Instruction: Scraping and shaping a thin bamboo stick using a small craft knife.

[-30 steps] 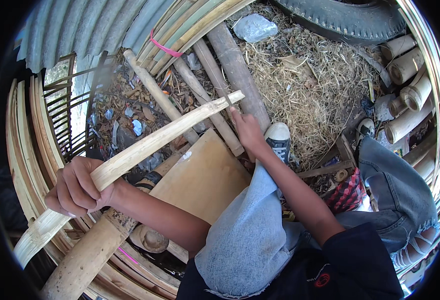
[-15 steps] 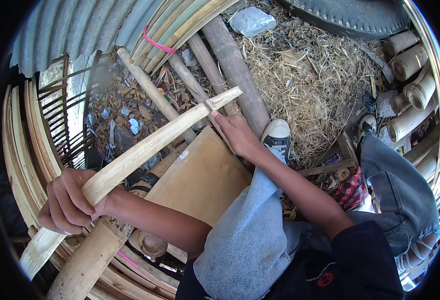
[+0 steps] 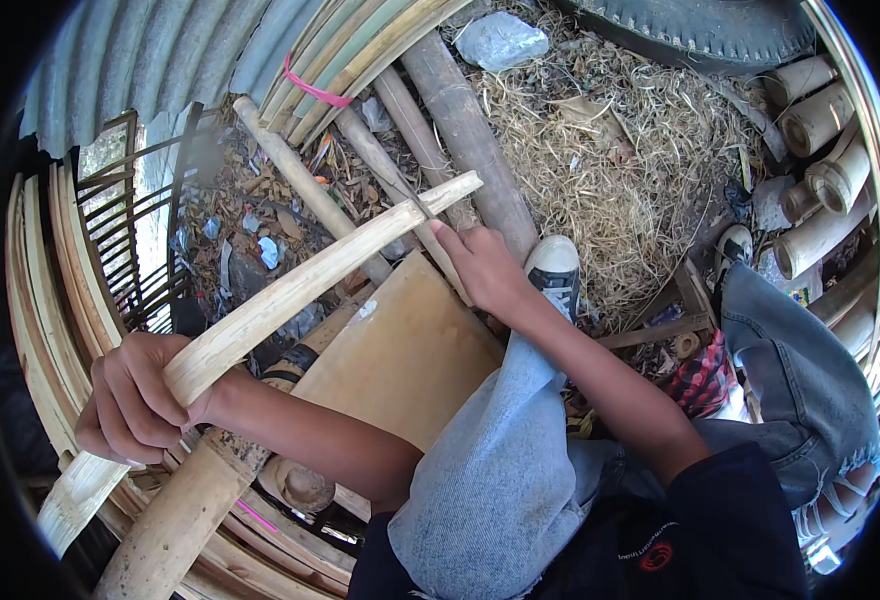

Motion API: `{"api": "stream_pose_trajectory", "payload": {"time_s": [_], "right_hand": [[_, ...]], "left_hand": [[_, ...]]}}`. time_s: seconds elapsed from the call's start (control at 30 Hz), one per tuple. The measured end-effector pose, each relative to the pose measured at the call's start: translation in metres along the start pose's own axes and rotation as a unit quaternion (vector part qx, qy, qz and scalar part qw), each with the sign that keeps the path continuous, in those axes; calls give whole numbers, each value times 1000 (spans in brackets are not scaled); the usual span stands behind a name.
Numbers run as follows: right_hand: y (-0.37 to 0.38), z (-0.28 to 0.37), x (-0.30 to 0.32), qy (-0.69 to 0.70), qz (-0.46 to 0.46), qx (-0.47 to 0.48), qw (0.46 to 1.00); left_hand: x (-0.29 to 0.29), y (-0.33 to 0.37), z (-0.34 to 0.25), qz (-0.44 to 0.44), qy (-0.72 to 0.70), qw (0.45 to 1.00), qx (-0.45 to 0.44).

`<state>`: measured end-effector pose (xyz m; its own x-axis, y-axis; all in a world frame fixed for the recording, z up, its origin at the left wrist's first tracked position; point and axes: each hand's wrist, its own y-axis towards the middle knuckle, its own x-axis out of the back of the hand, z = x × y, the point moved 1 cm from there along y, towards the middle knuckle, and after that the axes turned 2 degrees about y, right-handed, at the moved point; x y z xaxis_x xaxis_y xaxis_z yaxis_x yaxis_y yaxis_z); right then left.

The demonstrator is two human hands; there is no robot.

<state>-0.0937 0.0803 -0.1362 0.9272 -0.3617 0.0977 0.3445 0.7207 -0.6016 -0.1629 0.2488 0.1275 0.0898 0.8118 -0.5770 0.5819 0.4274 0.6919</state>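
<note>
Gripped a pale split bamboo strip (image 3: pixel 300 285) slanting above the tan board (image 3: pixel 410 360), left hand (image 3: pixel 135 400) fingers clamped round its lower part, right hand (image 3: pixel 485 270) fingers closed on a thin blade (image 3: pixel 422 208) near its upper end.

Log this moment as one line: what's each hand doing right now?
left hand: grips bamboo slat near lower end | right hand: holds thin blade at slat's far end | flat board beneath

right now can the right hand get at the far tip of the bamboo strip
Probably yes. The right hand sits just below the far end of the bamboo strip, a thin blade already touching it, nothing between them. The left hand grips the near part.
</note>
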Motion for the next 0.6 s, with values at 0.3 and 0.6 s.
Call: {"api": "stream_pose_trajectory", "payload": {"time_s": [0.3,0.6], "right_hand": [[-1,-3,2,68,16,-99,993],[29,-9,10,130,30,-93,987]], "left_hand": [[-1,14,13,28,-11,999,16],[8,11,16,24,-30,999,-1]]}}
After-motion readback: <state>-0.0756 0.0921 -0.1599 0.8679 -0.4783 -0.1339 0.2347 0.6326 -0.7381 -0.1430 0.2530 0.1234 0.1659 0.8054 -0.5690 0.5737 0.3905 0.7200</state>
